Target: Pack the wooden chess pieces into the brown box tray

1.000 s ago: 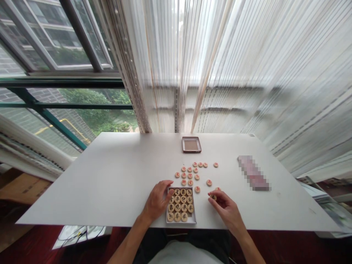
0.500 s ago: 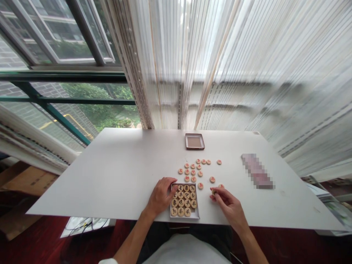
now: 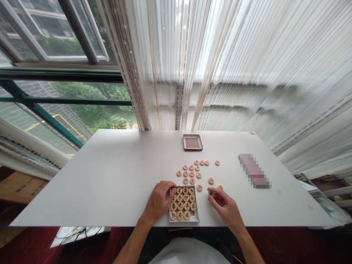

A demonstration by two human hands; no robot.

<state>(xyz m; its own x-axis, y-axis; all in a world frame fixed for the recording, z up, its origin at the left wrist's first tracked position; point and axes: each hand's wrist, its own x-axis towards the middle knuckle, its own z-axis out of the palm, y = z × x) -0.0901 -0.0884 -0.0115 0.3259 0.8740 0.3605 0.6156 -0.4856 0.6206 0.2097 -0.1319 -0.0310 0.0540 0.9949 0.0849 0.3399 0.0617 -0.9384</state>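
Note:
A square white box [image 3: 197, 207] stands near the table's front edge, filled with rows of round xiangqi pieces with black characters; its near right corner holds no piece. My left hand [image 3: 158, 201] grips the box's left side, fingers over the far left corner and thumb along the pieces there. To the right of the box, my right hand [image 3: 226, 206] pinches one black-character xiangqi piece [image 3: 211, 193] between thumb and fingertips, its marked face showing. Several red-character pieces [image 3: 191, 174] lie loose beyond the box, and one red piece [image 3: 220, 187] is partly behind my right fingers.
An open box lid [image 3: 193, 149] lies at the far middle of the white table [image 3: 110, 176]. A blurred-out pinkish flat object [image 3: 254, 170] is on the right. Striped curtains [image 3: 170, 73] and a window close off the far side.
My right hand has turned the held piece so that its black character shows more, and moved it slightly left. My left hand stays on the box. The camera view has shifted a little.

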